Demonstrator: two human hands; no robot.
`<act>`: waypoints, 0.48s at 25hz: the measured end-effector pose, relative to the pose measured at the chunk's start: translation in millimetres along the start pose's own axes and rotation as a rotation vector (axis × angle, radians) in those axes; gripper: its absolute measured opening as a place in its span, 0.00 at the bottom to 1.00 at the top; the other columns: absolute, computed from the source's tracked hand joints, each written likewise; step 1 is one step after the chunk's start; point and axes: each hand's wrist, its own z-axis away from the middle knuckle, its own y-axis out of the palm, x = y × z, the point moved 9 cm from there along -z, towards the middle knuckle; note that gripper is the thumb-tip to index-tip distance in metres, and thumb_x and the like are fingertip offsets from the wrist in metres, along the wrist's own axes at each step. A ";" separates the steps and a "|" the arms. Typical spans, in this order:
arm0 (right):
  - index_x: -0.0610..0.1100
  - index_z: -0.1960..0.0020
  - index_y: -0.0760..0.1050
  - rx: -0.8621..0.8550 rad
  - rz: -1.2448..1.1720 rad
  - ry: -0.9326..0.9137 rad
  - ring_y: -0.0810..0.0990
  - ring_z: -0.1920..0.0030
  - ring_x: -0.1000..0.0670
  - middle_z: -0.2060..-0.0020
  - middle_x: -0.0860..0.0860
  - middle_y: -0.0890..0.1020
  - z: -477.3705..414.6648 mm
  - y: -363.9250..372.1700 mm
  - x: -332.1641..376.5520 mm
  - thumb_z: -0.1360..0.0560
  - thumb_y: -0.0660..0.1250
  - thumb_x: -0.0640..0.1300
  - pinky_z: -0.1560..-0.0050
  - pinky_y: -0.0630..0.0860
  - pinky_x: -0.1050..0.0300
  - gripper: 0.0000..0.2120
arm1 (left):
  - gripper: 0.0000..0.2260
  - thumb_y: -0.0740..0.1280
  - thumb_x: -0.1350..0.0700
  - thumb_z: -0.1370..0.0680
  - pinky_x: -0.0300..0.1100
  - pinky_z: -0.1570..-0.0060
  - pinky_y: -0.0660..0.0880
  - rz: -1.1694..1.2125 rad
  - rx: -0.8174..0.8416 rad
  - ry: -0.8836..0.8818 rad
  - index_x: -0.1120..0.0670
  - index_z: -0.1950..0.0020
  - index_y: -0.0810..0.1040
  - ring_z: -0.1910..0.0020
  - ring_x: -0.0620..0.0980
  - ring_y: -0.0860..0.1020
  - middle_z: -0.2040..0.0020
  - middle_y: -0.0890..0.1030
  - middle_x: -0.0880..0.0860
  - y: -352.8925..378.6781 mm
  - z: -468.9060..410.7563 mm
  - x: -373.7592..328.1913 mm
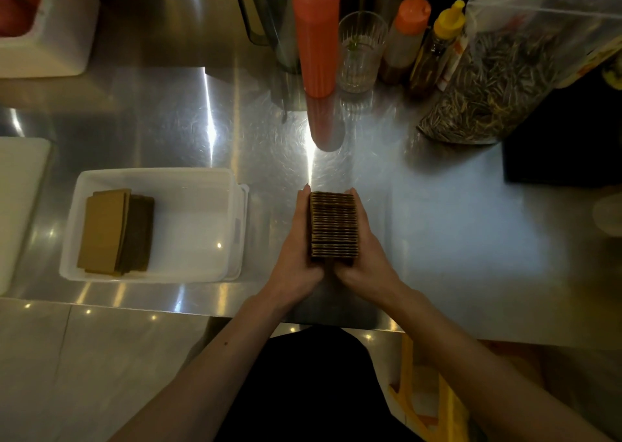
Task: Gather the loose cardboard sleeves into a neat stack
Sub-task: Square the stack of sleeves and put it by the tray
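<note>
A stack of cardboard sleeves stands on edge near the front of the steel worktop, its corrugated edges facing up and lined up evenly. The left hand presses flat against the stack's left side and the right hand against its right side, so both hands are clamped on the stack, fingers stretched forward along it and the heels of the palms almost meeting at the near end.

Left of the hands, and apart from them, sits a white plastic tub. Inside it, against its left wall, lies a second pile of sleeves, flat and slightly fanned, the top ones lighter brown than those beneath. The rest of the tub floor is bare.

Further back on the worktop stands a tall orange bottle, upright, with a ribbed drinking glass just to its right. Beside the glass are a squeeze bottle with an orange cap and one with a yellow cap. A clear bag of striped seeds leans at the back right, next to a dark block at the edge of the view. A white container sits at the back left and a white board at the far left.
</note>
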 end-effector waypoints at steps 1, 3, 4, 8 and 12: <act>0.48 0.22 0.37 -0.005 -0.007 0.007 0.69 0.41 0.72 0.38 0.65 0.67 0.4 -0.6 -1.1 0.29 0.74 0.39 0.40 0.62 0.78 0.52 | 0.43 0.68 0.57 0.23 0.28 0.34 0.63 0.001 0.003 -0.003 0.46 0.21 0.39 0.34 0.41 0.70 0.27 0.67 0.50 0.8 0.7 0.1; 0.48 0.23 0.34 -0.011 -0.004 0.010 0.71 0.42 0.71 0.39 0.66 0.68 0.8 -1.3 -2.3 0.29 0.74 0.39 0.41 0.64 0.79 0.54 | 0.43 0.68 0.56 0.23 0.24 0.37 0.64 0.004 0.004 -0.008 0.41 0.24 0.37 0.35 0.42 0.72 0.28 0.68 0.50 2.1 0.5 -1.5; 0.48 0.23 0.33 -0.007 0.002 0.007 0.73 0.42 0.68 0.38 0.63 0.69 1.3 -1.2 -1.3 0.29 0.74 0.39 0.40 0.65 0.77 0.55 | 0.43 0.68 0.55 0.23 0.28 0.35 0.65 0.004 0.005 -0.002 0.38 0.25 0.36 0.34 0.43 0.72 0.27 0.68 0.50 2.5 0.4 -3.4; 0.50 0.23 0.32 0.006 0.014 -0.026 0.74 0.37 0.58 0.36 0.57 0.70 2.1 0.8 6.7 0.29 0.73 0.41 0.35 0.67 0.66 0.55 | 0.47 0.68 0.54 0.25 0.39 0.34 0.69 -0.003 -0.003 0.050 0.34 0.27 0.32 0.38 0.44 0.76 0.31 0.73 0.53 0.4 2.5 -4.6; 0.55 0.25 0.30 -0.022 0.034 -0.043 0.78 0.43 0.57 0.40 0.56 0.74 1.3 -1.0 7.7 0.29 0.73 0.40 0.39 0.74 0.61 0.55 | 0.47 0.67 0.57 0.28 0.50 0.30 0.65 -0.081 -0.018 0.136 0.31 0.25 0.37 0.27 0.57 0.67 0.24 0.63 0.60 -4.4 5.2 -9.3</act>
